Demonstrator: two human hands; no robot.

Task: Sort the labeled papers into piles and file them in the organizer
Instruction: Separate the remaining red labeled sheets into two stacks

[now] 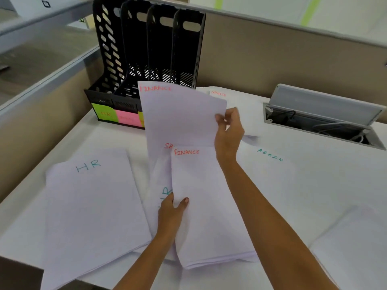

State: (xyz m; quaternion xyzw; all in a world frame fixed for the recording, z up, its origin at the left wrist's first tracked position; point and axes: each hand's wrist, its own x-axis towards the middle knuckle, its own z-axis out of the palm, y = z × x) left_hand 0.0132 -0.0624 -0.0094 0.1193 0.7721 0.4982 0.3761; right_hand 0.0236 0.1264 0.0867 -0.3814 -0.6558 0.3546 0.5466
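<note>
Site: white desk [335, 174] enclosed by beige partition walls [251, 59]. A black perforated plastic four-slot organizer [150, 49] stands at the far left and holds no papers. A green sticky note [103, 113] marked HR and a pink sticky note [127, 119] are fixed to its front.

Hands: the right hand [228, 130] pinches the right edge of a raised white sheet headed FINANCE [180, 116], which is held in front of the organizer. The left hand [171, 212] grips the left edge of the near-centre white stack headed FINANCE [209, 206].

Other papers: HR pile [92, 206] near left, SPORTS sheet [238, 101] far centre, ADMIN sheet [270, 174] right.

Hazards, as assessed:
1. The raised sheet is held at one edge only, so it may droop, slip or crease.
2. That sheet hides the remaining slot labels, so there is a risk of misfiling.
3. The FINANCE stack overlaps partly covered unsorted sheets [161, 174]. Shifting it could drag them and mix categories.
4. The HR pile appears to overhang the near desk edge, and a nudge from the left forearm could tip it off.
</note>
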